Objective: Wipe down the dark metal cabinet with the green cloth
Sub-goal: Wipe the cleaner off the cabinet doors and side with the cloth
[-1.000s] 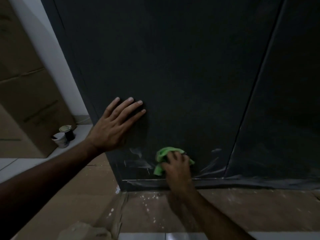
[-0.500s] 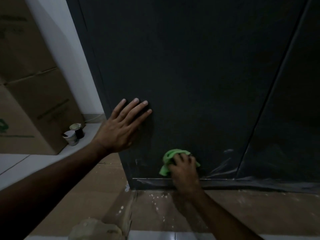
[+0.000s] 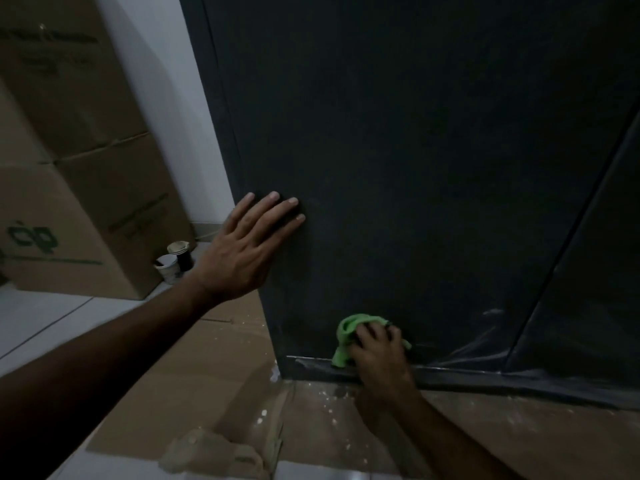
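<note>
Since a second ago the view has swung left, bringing more of the cardboard boxes (image 3: 69, 188) into sight; their upper print is too blurred to read. Beside them stand two small cups (image 3: 175, 261), contents unclear. Against the dark metal cabinet (image 3: 415, 150) the left hand (image 3: 242, 258) lies flat, fingers straight and spread, gripping nothing. Low on the door, just above the bottom rail, the right hand (image 3: 375, 355) clutches the bunched green cloth (image 3: 346, 336), covering most of it. Both forearms run off the frame's lower edge.
</note>
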